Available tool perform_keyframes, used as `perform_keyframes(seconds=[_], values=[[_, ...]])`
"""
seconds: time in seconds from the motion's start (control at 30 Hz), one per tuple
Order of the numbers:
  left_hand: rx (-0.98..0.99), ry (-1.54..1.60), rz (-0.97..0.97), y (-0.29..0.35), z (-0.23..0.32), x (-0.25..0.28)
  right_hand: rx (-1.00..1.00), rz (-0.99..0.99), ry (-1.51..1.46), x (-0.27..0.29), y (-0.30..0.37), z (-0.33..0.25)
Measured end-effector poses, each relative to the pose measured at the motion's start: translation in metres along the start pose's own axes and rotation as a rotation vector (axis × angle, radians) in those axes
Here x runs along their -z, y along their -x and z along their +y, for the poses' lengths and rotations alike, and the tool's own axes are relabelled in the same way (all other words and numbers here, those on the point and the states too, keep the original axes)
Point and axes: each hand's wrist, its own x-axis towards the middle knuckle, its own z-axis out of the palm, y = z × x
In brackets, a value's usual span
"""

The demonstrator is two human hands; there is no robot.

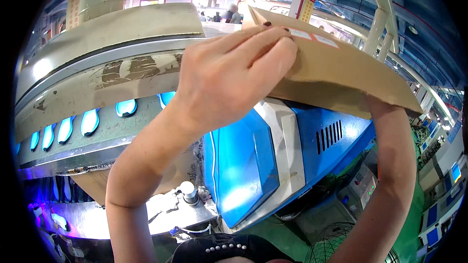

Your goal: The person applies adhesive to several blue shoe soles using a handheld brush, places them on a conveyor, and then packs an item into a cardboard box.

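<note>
A brown cardboard box [336, 73] with a white and orange label is raised high in front of me, tilted down to the right. My left hand [234, 70] is closed at its near left edge, with curled fingers against the cardboard beside the label. On the other side, my right forearm [396, 151] reaches up to the box's lower right edge. The right hand itself is hidden by the cardboard, so its grip does not show. The inside of the box cannot be seen.
Below the box stands a blue and white machine [248, 165] with vent slots. Left of it, a conveyor [107, 139] carries several glowing light-blue sole-shaped pieces [90, 122]. A white-topped container [187, 192] stands on a metal table. Lower right are a control box [360, 185] and a wire fan cage [331, 243].
</note>
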Motion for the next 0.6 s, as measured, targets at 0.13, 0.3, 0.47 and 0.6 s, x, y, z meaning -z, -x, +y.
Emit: perform_keyframes(seconds=[0.13,0.3,0.47,0.6], values=[[-0.08,-0.101,-0.034,0.015,0.007,0.01,0.012,0.036,-0.03,-0.014,-0.003,-0.003],[-0.073,-0.074,-0.165,0.033,0.022,0.045,0.037,0.1,-0.055,-0.023,-0.014,-0.013],[0.086,-0.116,0.007,0.016,0.0,0.086,0.012,0.131,0.092,0.016,-0.004,0.006],[0.136,-0.186,0.081,-0.004,-0.026,0.148,0.004,0.183,0.039,0.023,-0.027,-0.015]])
